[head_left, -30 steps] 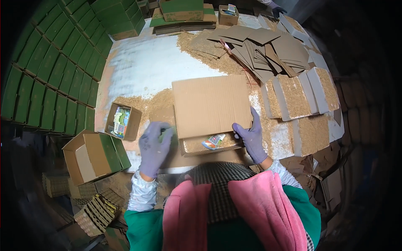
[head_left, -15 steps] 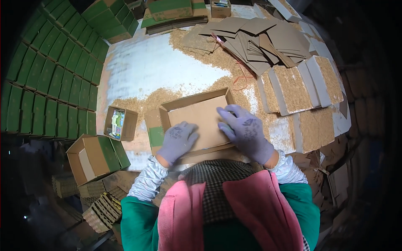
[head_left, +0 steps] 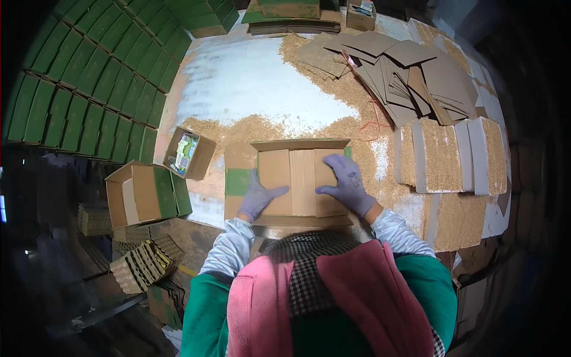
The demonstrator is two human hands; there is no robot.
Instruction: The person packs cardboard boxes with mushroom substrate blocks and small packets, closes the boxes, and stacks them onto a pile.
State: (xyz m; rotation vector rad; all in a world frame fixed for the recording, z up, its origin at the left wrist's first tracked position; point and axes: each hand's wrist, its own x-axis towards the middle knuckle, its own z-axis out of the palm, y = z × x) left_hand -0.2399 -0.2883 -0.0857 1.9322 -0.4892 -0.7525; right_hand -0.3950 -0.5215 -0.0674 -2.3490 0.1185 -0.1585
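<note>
An open cardboard box (head_left: 302,220) lies in front of me at the table's near edge. Its left flap (head_left: 275,172) and right flap (head_left: 324,205) are folded inward, and a strip of ridged cardboard (head_left: 303,181) shows between them. My left hand (head_left: 259,195), in a lilac glove, rests at the box's left side, fingers stretched along the edge and thumb laid across the left flap. Over the right flap, my gloved right hand (head_left: 352,184) spreads its thumb and fingers, pressing on the cardboard. Both hands are open. What lies under the flaps is hidden.
Green boxes (head_left: 89,77) are stacked at left. A small carton (head_left: 202,156) of packets and an open box (head_left: 143,193) stand nearer. Loose cardboard sheets (head_left: 440,68) and shavings-covered blocks (head_left: 443,154) lie right. Egg trays (head_left: 140,265) sit below the left edge.
The box's side flaps are now folded in over the flat cardboard sheet seen earlier. My hands have moved apart to the box's two sides. The whole view has shifted.
</note>
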